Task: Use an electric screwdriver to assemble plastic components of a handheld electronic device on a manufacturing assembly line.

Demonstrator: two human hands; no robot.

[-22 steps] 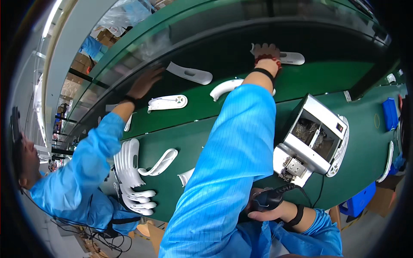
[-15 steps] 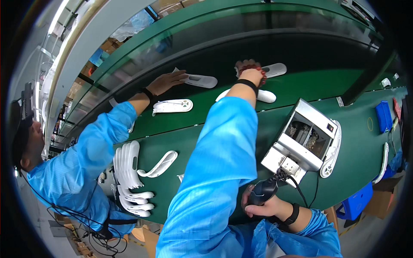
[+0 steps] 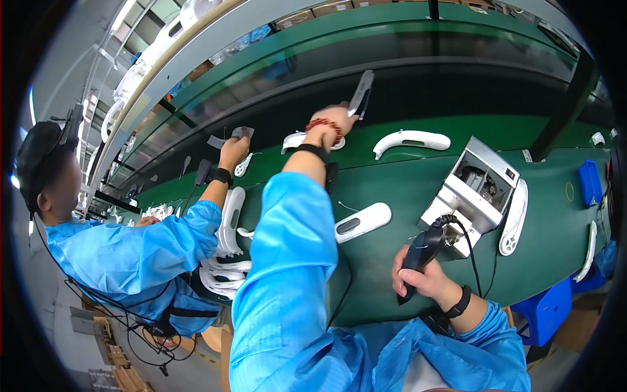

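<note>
You are lifting a white curved panel (image 3: 361,93) in your closed left hand (image 3: 334,119), its long axis rising up-right, while your right hand (image 3: 418,277) is gripping a black screwdriver (image 3: 421,251) nearer your body.

bench: long green-topped workbench (image 3: 392,176), dark conveyor strip along its far side
centre: white oblong plastic shell with dark window (image 3: 363,221), flat on bench
far side: curved white plastic handle shell (image 3: 411,140)
right: open white metal box fixture (image 3: 475,191); blue plastic bin (image 3: 590,183)
left: stack of white curved shells (image 3: 225,251)
</note>
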